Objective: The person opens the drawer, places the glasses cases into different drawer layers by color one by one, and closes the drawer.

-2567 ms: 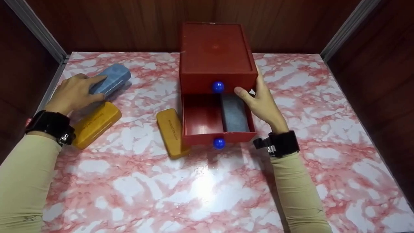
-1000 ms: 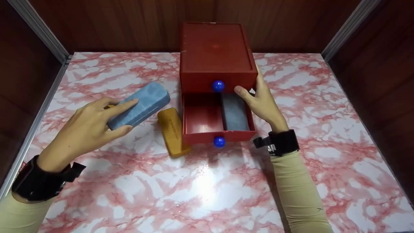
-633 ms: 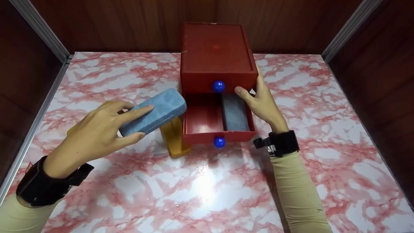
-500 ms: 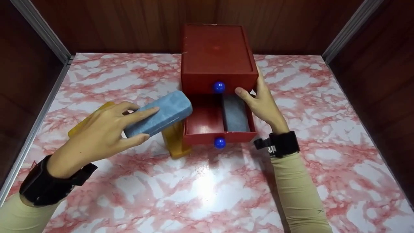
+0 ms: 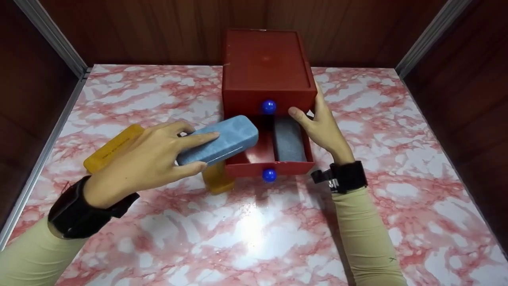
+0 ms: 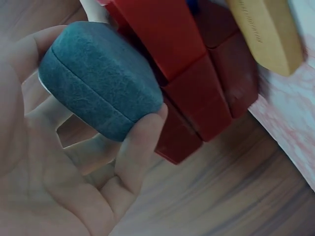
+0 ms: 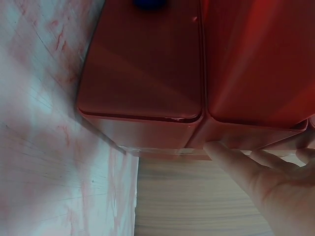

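Observation:
My left hand [image 5: 147, 159] holds a light-blue glasses case [image 5: 228, 135] between thumb and fingers, tilted, above the left part of a pulled-out drawer [image 5: 270, 169]. That drawer belongs to a red drawer cabinet [image 5: 266, 63] with blue knobs. A grey-blue glasses case [image 5: 289, 139] lies along the drawer's right side. In the left wrist view the end of the held blue case [image 6: 103, 78] shows, with thumb and fingers around it. My right hand [image 5: 323, 127] grips the cabinet's right front corner, thumb on the front. In the right wrist view its fingers [image 7: 246, 167] touch the cabinet's side.
A yellow glasses case [image 5: 113, 149] lies left of my left hand, partly covered by it. Another yellow case [image 5: 218, 180] lies against the drawer's left front, mostly hidden by the blue one. Wooden panels [image 5: 158, 31] enclose the marbled tabletop [image 5: 178, 238] at back and sides.
My left hand picked up the blue case from the table's left and carried it right, over the drawer. My right hand stays on the cabinet.

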